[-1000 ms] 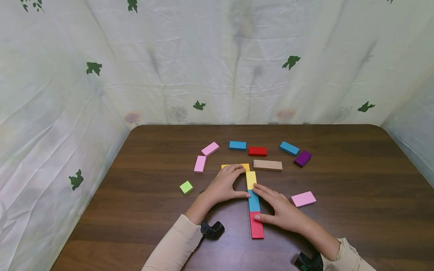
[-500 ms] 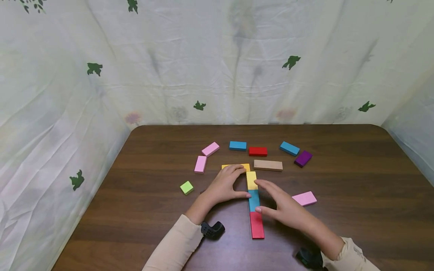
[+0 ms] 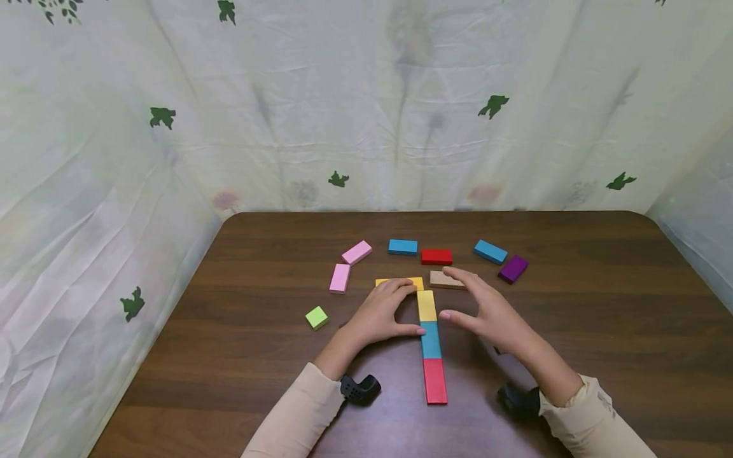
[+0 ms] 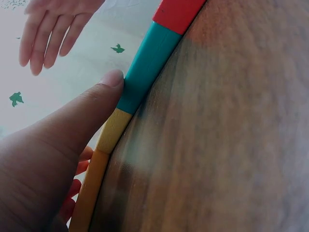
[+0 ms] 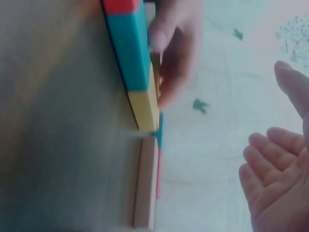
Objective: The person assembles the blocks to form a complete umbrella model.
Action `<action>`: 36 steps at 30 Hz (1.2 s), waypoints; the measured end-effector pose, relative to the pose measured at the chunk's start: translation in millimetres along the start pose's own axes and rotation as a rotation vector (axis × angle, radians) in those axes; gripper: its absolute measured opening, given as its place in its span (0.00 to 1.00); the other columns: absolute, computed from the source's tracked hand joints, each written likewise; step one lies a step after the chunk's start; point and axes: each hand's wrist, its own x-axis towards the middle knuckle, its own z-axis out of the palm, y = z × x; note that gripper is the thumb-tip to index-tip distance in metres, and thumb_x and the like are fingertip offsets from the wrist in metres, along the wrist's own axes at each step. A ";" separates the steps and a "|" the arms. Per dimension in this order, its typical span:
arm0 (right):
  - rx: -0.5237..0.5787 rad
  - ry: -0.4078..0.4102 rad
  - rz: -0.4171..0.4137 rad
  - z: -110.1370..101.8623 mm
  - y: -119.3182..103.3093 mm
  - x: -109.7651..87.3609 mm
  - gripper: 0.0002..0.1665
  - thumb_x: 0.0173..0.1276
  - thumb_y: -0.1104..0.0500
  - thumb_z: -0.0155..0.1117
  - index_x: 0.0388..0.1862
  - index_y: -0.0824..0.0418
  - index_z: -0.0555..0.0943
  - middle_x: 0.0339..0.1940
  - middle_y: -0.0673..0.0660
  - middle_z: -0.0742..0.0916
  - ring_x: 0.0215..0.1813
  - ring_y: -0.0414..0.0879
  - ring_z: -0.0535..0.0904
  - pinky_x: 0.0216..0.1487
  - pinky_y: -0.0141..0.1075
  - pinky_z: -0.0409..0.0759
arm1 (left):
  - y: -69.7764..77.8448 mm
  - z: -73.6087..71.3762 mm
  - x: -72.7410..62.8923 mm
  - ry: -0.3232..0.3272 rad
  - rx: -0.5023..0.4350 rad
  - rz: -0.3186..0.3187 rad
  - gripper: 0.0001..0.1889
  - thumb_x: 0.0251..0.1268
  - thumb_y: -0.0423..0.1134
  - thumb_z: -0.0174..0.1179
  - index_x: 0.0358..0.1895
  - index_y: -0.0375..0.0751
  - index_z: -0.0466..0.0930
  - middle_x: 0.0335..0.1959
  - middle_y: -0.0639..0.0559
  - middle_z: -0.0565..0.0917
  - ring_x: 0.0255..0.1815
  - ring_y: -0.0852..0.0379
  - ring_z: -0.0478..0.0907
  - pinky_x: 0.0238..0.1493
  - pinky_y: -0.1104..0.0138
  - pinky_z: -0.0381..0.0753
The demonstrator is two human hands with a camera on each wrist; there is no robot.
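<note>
In the head view, a yellow block (image 3: 426, 305), a blue block (image 3: 431, 344) and a red block (image 3: 435, 383) lie end to end. An orange-yellow block (image 3: 382, 282) lies crosswise at the far end of this row. My left hand (image 3: 378, 313) rests over the crosswise block, its thumb touching the blue block; in the left wrist view its fingertips show behind the orange-yellow block. To the right of the row, my right hand (image 3: 498, 315) is raised with fingers spread and nothing in it. Its index fingertip overlaps a tan plank-shaped block (image 3: 442, 279).
Around the row lie two pink blocks (image 3: 357, 252) and a lime green block (image 3: 317, 317) to the left. Farther back are a blue block (image 3: 403, 247), another red block (image 3: 436, 256), another blue block (image 3: 490, 252) and a purple block (image 3: 513, 269). A patterned white curtain (image 3: 321, 114) hangs behind the table.
My right hand has come off the blue and red blocks and moved up and away toward the tan block. Its arm now covers the right-hand pink block. My left hand stays put.
</note>
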 end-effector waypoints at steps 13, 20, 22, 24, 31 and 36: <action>-0.008 0.100 -0.007 -4.5 30.4 23.8 0.43 0.53 0.54 0.70 0.66 0.60 0.62 0.62 0.59 0.70 0.63 0.53 0.62 0.57 0.52 0.64 | -1.2 0.1 0.3 -0.007 0.006 -0.007 0.43 0.43 0.68 0.59 0.61 0.44 0.67 0.61 0.52 0.66 0.62 0.54 0.58 0.61 0.60 0.58; 0.021 0.131 0.007 -0.8 56.2 28.4 0.41 0.53 0.55 0.69 0.64 0.63 0.64 0.60 0.60 0.72 0.62 0.55 0.64 0.57 0.52 0.63 | -0.7 0.3 0.3 -0.009 0.010 -0.003 0.43 0.43 0.68 0.59 0.60 0.44 0.67 0.61 0.52 0.65 0.62 0.54 0.58 0.61 0.60 0.57; 0.027 0.141 0.007 -0.3 62.6 28.6 0.40 0.53 0.54 0.69 0.63 0.64 0.64 0.60 0.60 0.72 0.62 0.55 0.64 0.57 0.52 0.62 | -0.7 0.8 0.4 -0.009 0.013 -0.001 0.43 0.43 0.68 0.59 0.60 0.44 0.67 0.61 0.52 0.65 0.62 0.54 0.58 0.61 0.61 0.57; 0.033 0.144 0.018 0.1 67.5 28.2 0.40 0.53 0.54 0.69 0.63 0.64 0.64 0.60 0.60 0.72 0.62 0.55 0.64 0.58 0.51 0.62 | -0.9 1.0 0.7 -0.009 0.016 0.000 0.43 0.43 0.69 0.58 0.60 0.44 0.67 0.61 0.52 0.65 0.62 0.54 0.58 0.61 0.61 0.56; 0.047 0.099 0.085 2.3 82.5 26.0 0.39 0.55 0.54 0.68 0.63 0.65 0.64 0.60 0.63 0.71 0.63 0.57 0.63 0.59 0.51 0.60 | -0.6 0.1 -0.1 -0.016 0.015 -0.007 0.43 0.43 0.69 0.58 0.61 0.44 0.67 0.61 0.52 0.65 0.63 0.54 0.57 0.62 0.61 0.56; 0.051 0.077 0.104 4.9 92.2 25.5 0.37 0.56 0.56 0.67 0.62 0.67 0.64 0.59 0.65 0.71 0.62 0.58 0.63 0.59 0.51 0.60 | 0.0 -0.4 -0.2 -0.020 0.020 -0.008 0.43 0.43 0.69 0.57 0.61 0.44 0.67 0.61 0.52 0.65 0.62 0.54 0.58 0.62 0.60 0.55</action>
